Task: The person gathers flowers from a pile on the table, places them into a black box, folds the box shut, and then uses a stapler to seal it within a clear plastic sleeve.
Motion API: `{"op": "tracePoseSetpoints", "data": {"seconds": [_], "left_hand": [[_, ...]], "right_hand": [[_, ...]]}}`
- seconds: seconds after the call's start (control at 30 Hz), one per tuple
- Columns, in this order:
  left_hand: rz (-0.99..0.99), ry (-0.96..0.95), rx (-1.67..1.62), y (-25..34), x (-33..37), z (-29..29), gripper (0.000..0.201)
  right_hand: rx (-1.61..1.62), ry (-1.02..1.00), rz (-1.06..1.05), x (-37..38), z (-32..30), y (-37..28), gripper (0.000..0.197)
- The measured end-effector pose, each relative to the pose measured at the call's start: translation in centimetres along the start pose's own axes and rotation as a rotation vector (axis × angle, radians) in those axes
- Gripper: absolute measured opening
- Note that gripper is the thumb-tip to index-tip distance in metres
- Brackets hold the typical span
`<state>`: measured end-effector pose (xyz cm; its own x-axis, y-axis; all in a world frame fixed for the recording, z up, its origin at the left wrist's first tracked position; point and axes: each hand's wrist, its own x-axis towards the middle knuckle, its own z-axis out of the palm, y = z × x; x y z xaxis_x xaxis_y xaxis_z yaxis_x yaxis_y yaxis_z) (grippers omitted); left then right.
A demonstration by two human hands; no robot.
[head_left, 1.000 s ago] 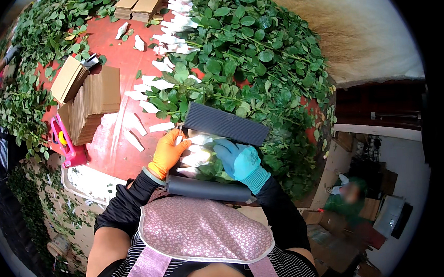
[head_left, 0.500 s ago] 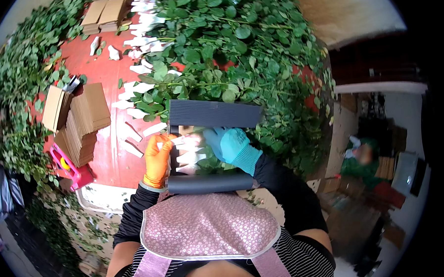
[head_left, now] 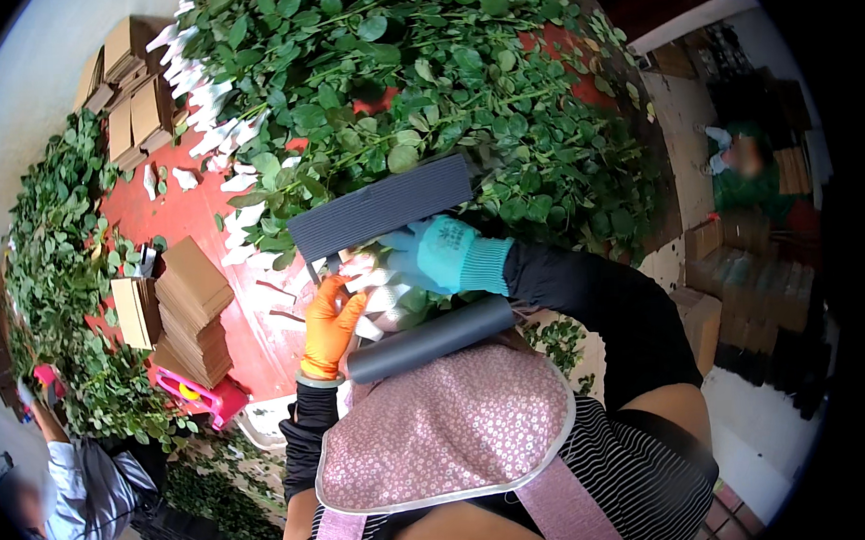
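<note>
A cradle with a dark ribbed side panel (head_left: 382, 209) and a dark padded roll (head_left: 431, 340) stands in front of me. Between these sides lie several flower heads in white sleeves (head_left: 387, 297), leafy stems trailing right. My left hand (head_left: 329, 332), in an orange glove, pinches a white sleeve at the cradle's left end with thumb and forefinger. My right hand (head_left: 440, 257), in a teal glove with grey-blue fingers, reaches over the stems just behind the heads. Its fingers curl down, slightly blurred, and hide whatever they grip.
Leafy stems (head_left: 376, 89) with white-sleeved heads cover the red table (head_left: 160, 214). Folded cardboard (head_left: 197, 300) is stacked left, beside a pink tool (head_left: 206, 396); more cardboard (head_left: 139, 119) lies farther back. One person (head_left: 90, 497) is at lower left, another (head_left: 741, 160) at far right.
The view has turned, so the cradle now looks tilted, and the person at lower left shows more fully. Both my hands stay at the flower heads, the left nearer the panel.
</note>
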<state>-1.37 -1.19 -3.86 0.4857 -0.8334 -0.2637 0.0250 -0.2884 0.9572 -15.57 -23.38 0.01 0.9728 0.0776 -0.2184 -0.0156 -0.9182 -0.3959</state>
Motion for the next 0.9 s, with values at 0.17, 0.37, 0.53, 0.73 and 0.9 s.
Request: {"op": "tracePoseSetpoints", "data": {"seconds": [0.17,0.37,0.53,0.73,0.9], "left_hand": [[0.039,-0.005,-0.038,-1.2,0.3,0.5,0.010],[-0.123,0.388,-0.085,-1.4,-3.3,-8.0,0.012],[-0.047,0.282,-0.288,-0.5,-6.6,-12.6,0.015],[-0.192,0.606,0.934,-6.2,-2.1,-9.0,0.048],[-0.327,0.656,0.921,-8.2,0.9,-8.0,0.034]], "right_hand": [[-0.175,-0.054,-0.011,0.7,0.5,-0.3,0.026],[-0.131,-0.070,0.037,1.0,-0.2,-0.5,0.023],[0.229,0.014,-0.091,-1.1,-2.1,0.6,0.037],[0.078,-0.095,-0.024,-0.8,-1.8,-0.4,0.034],[0.060,-0.064,-0.025,-0.6,-1.6,-0.5,0.032]]}}
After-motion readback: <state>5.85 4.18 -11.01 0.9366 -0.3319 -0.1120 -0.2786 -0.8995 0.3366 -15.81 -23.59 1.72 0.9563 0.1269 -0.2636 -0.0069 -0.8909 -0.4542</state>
